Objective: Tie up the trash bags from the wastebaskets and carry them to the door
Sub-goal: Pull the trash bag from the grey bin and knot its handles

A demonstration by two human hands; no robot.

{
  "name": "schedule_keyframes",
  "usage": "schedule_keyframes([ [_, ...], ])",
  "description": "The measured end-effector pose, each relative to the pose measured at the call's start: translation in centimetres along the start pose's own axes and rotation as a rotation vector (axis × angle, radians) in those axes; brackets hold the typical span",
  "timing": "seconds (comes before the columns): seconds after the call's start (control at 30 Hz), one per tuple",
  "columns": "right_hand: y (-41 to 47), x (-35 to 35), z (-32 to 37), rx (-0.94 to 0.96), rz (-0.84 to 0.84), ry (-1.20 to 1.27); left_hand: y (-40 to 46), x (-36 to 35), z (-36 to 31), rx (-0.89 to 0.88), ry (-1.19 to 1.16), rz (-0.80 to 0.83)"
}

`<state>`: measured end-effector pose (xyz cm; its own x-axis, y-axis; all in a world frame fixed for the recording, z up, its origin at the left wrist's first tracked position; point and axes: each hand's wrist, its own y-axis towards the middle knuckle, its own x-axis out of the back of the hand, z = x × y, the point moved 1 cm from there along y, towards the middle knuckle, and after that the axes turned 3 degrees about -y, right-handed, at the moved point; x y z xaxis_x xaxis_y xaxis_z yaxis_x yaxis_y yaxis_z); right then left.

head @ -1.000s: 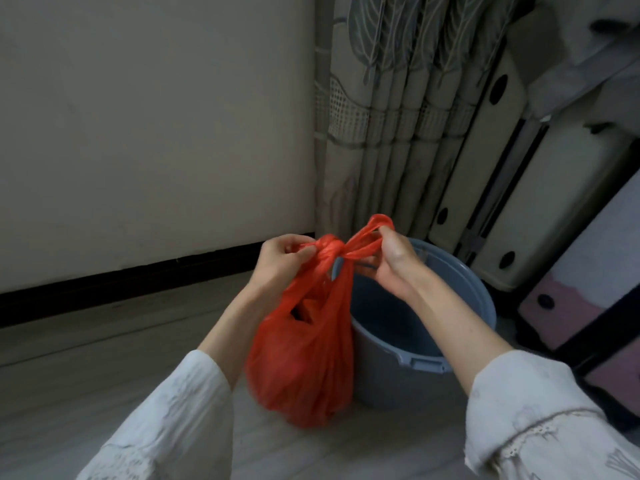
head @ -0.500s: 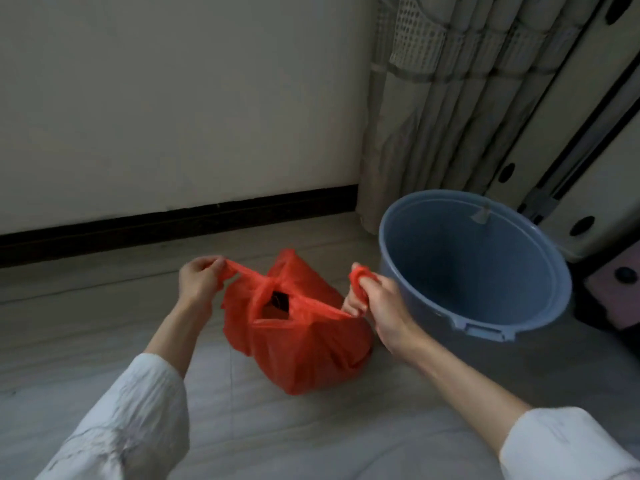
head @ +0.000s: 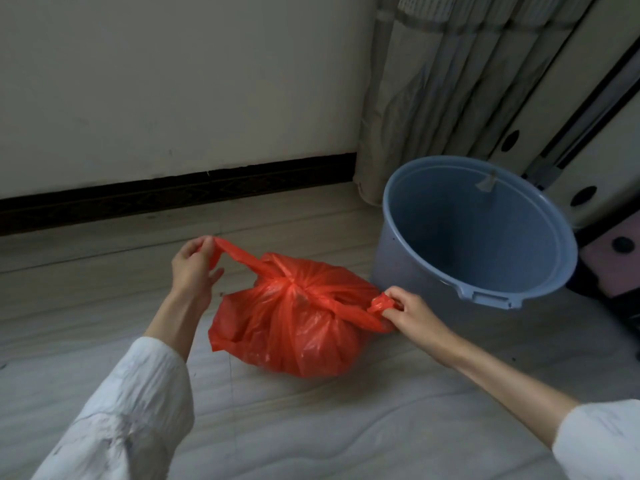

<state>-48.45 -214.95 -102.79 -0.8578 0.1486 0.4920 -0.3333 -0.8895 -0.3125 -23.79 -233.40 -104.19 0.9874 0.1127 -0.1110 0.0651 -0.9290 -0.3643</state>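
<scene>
A full red plastic trash bag [head: 291, 320] sits on the pale wood floor, its top gathered into a tight knot at the centre. My left hand [head: 194, 268] pinches the bag's left handle, stretched up and to the left. My right hand [head: 405, 310] grips the right handle, pulled low toward the right. Just right of the bag stands the blue wastebasket [head: 485, 296], with no liner in it.
A white wall with a black baseboard [head: 173, 199] runs behind. A patterned curtain [head: 450, 81] hangs at the back right, beside leaning white panels [head: 588, 140] with black holes. A pink mat [head: 609, 261] lies behind the wastebasket. Bare floor spreads to the left and front.
The bag, lifted in front of the wastebasket a second ago, now rests on the floor. Both hands have pulled the handles farther apart, drawing the mouth closed into a knot.
</scene>
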Motion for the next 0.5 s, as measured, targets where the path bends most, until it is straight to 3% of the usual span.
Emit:
schedule_keyframes([
  [0.1, -0.7, -1.4, 0.5, -0.206, 0.033, 0.734, -1.9, -0.9, -0.8, -0.045, -0.285, 0.224],
  [0.2, -1.3, -2.4, 0.2, -0.409, -0.015, 0.904, -2.9, -1.5, 0.0, -0.035, -0.399, 0.288],
  [0.27, -1.8, -3.0, -0.1, -0.513, 0.024, 0.87, -3.6, -1.6, 1.1, -0.034, -0.236, 0.276],
  [0.37, -2.1, -4.3, 0.5, -0.534, 0.12, 1.027, -4.6, -1.7, 2.1, -0.093, 0.167, 0.279],
  [0.5, -1.0, -4.9, 2.8, -0.417, 0.079, 1.374, -5.3, -2.2, 2.1, -0.195, 0.249, 0.206],
])
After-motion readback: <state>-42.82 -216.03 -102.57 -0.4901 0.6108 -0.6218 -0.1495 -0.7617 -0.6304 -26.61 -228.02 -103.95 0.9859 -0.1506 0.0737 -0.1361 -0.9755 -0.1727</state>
